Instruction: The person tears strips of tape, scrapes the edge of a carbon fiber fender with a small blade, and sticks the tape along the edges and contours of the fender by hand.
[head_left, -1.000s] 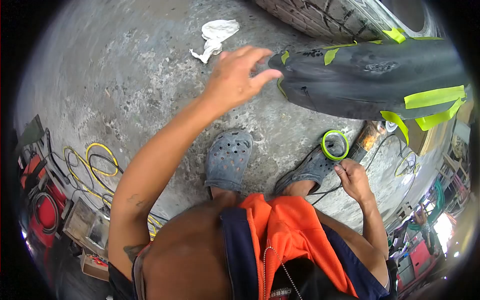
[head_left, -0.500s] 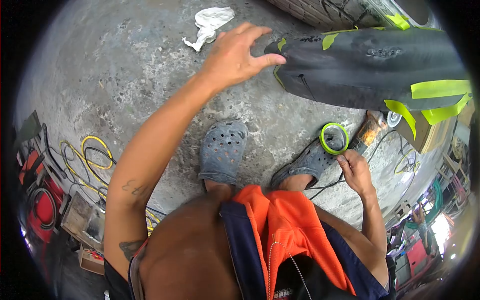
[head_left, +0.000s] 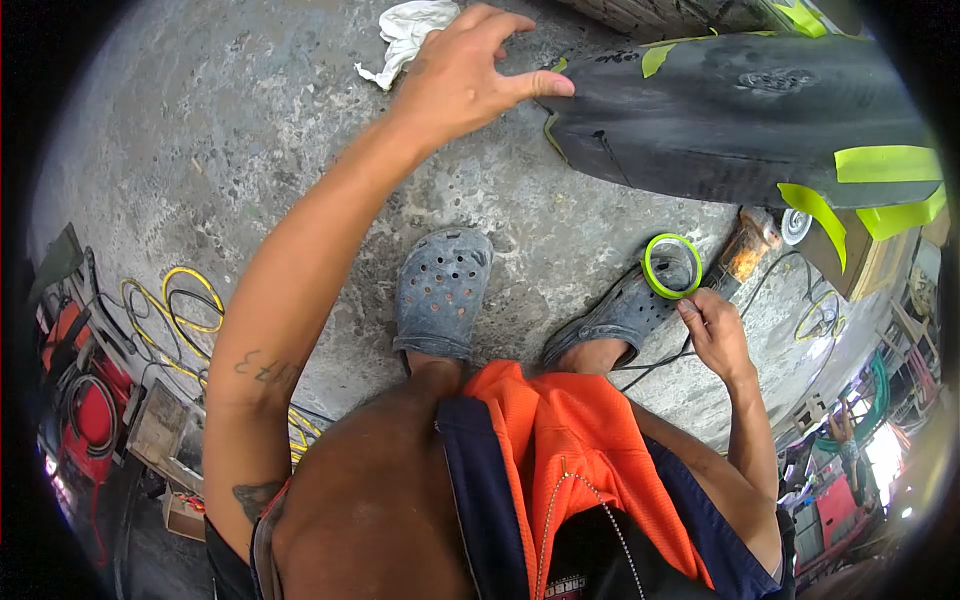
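My left hand (head_left: 465,75) is open at the left end of a dark grey panel (head_left: 700,125), its thumb tip over the panel's corner and the fingers apart. Pieces of green tape (head_left: 885,164) stick to the panel's edges and surface, and one strip (head_left: 815,215) hangs loose from the lower edge. My right hand (head_left: 718,330) pinches a roll of green tape (head_left: 652,262) between thumb and fingers, above my right shoe (head_left: 610,320).
A white cloth (head_left: 405,35) lies on the concrete floor (head_left: 250,150). Behind the panel is a tire (head_left: 660,15). An orange and black power tool (head_left: 745,255) with a cord rests below it, by a cardboard box (head_left: 860,250). Yellow hose (head_left: 175,320) coils at left.
The panel, tire and cloth have shifted up in the view. My left hand has moved up and stays open at the panel's end. My right hand keeps the tape roll.
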